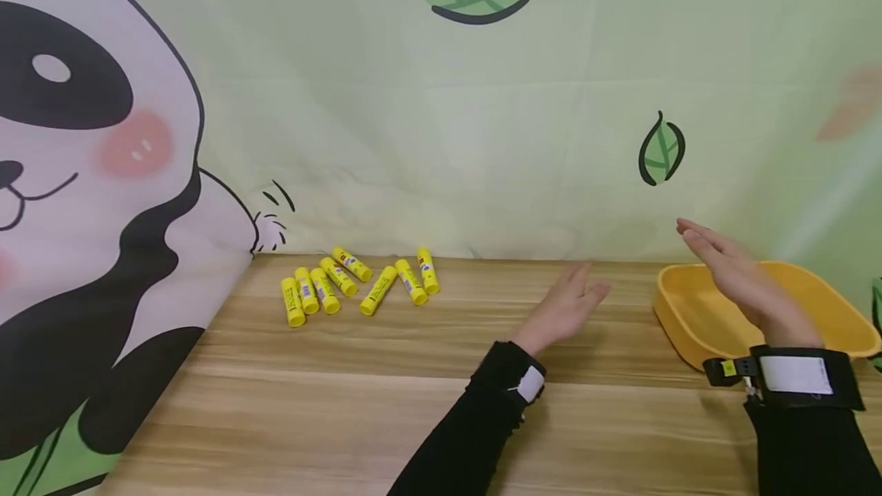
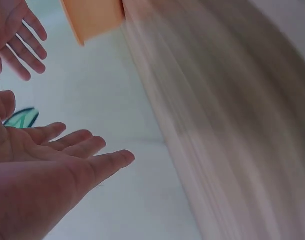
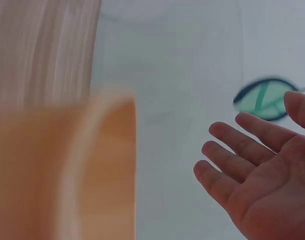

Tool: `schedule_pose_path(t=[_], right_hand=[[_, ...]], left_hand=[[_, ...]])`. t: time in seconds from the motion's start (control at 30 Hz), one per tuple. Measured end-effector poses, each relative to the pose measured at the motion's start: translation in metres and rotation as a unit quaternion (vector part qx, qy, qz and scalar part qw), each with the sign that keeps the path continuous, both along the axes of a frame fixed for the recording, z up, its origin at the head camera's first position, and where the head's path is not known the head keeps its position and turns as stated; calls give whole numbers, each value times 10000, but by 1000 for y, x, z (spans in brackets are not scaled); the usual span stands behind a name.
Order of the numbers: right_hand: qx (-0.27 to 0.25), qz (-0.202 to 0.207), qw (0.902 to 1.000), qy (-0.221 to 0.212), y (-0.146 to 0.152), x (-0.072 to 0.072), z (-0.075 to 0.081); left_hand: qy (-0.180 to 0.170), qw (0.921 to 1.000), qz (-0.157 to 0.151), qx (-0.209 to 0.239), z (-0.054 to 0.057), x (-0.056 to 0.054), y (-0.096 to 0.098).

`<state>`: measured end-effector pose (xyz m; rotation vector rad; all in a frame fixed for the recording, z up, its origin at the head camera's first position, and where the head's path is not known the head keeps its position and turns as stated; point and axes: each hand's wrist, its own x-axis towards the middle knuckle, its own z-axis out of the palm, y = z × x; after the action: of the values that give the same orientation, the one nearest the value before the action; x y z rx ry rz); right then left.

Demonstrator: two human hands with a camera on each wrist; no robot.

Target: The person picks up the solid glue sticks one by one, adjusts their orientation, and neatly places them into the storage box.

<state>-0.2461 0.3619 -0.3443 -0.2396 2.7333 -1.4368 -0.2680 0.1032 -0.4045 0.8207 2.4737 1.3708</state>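
My left hand (image 1: 560, 311) hovers over the middle of the table with straight fingers and nothing in them; its spread fingers also show in the left wrist view. Raised above the near left part of a yellow plastic basin (image 1: 671, 320) is my right hand (image 1: 747, 282), palm turned inward and fingers extended, holding nothing. In the right wrist view the basin's rim looms blurred beside that hand. Several yellow glue sticks (image 1: 377, 291) lie loosely grouped at the back left of the table, well away from both hands. The inside of the basin is partly hidden by the right hand.
The wood-grain table (image 1: 289, 412) meets a pale green cloth backdrop (image 1: 537, 136) along its back edge. A large printed panda (image 1: 158, 228) fills the left side of the cloth, and printed leaves (image 1: 661, 150) mark it elsewhere. Black bands circle both wrists.
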Motion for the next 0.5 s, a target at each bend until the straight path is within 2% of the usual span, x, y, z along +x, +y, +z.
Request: schedule_pose_path(t=[0.13,0.33,0.5], right_hand=[[0,-178,9998,-38,30,5,-2],[200,-591,9979,160,64,17,-12],[379,-757,9961,267,80,27,-19]], left_hand=[[-185,9997,48,135,0,6,18],[-274,9984,262,422,-2,15,44],[-215,9990,277,277,-7,20,58]])
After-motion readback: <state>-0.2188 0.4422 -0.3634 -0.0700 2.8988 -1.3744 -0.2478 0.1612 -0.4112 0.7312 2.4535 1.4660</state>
